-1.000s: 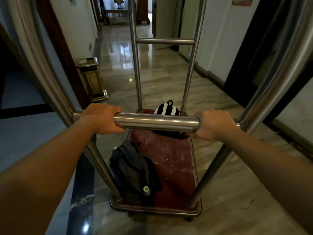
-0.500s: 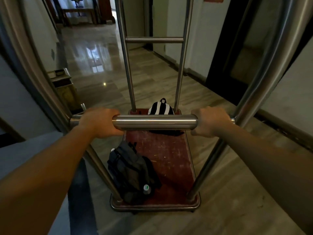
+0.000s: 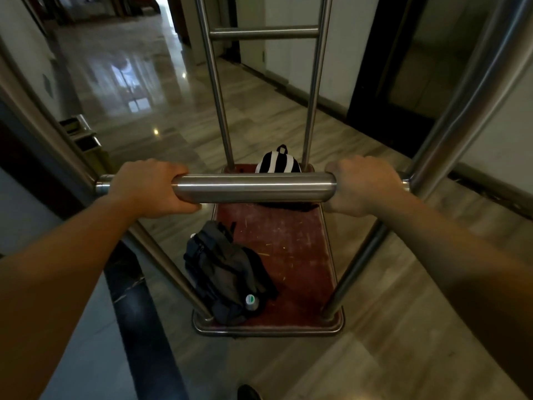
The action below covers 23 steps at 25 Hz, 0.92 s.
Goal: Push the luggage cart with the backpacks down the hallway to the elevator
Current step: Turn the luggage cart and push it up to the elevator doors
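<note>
A steel luggage cart stands in front of me, its handle bar (image 3: 253,187) running crosswise at waist height. My left hand (image 3: 150,187) grips the bar's left end and my right hand (image 3: 360,184) grips its right end. On the cart's red carpeted deck (image 3: 294,255) a dark backpack (image 3: 225,269) lies at the near left corner, with a bottle cap showing in its side pocket. A black-and-white striped backpack (image 3: 278,163) stands at the deck's far end, partly hidden behind the bar.
A polished marble hallway (image 3: 138,82) stretches ahead to the left. A metal bin (image 3: 83,137) stands by the left wall. A dark doorway (image 3: 403,67) is set in the right wall. A black floor strip (image 3: 135,313) runs along the left. My shoe tip (image 3: 248,392) shows at the bottom.
The cart has rolled forward and swung towards the right. The metal bin has slid back along the left side, and the dark doorway on the right is nearer. Both hands keep their grip.
</note>
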Available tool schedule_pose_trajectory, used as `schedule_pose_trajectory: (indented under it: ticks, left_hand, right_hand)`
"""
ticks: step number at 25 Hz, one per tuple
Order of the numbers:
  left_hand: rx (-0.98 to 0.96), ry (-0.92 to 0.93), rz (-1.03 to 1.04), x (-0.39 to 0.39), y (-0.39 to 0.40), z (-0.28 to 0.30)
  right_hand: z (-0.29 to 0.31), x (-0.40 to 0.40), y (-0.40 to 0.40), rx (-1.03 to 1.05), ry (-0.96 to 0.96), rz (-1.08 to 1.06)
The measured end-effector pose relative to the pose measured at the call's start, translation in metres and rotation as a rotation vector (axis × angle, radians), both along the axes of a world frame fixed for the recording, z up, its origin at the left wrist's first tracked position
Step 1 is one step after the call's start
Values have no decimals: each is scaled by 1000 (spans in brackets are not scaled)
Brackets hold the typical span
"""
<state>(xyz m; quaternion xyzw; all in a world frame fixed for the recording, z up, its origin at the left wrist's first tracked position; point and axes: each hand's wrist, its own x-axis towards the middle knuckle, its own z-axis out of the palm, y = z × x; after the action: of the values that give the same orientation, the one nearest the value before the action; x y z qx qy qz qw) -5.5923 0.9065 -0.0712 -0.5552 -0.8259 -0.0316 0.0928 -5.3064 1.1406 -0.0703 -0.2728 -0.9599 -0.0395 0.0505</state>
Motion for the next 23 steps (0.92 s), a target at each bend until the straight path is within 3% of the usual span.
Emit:
schedule_pose_trajectory:
  ticks: [16, 23]
  left_hand:
    - [-4, 7, -254, -299, 45, -4]
    - [-27, -39, -407, -426, 63, -2]
  right_hand:
    - [-2, -251, -22, -229, 37, -255]
    - [4, -361, -51, -130, -22, -436]
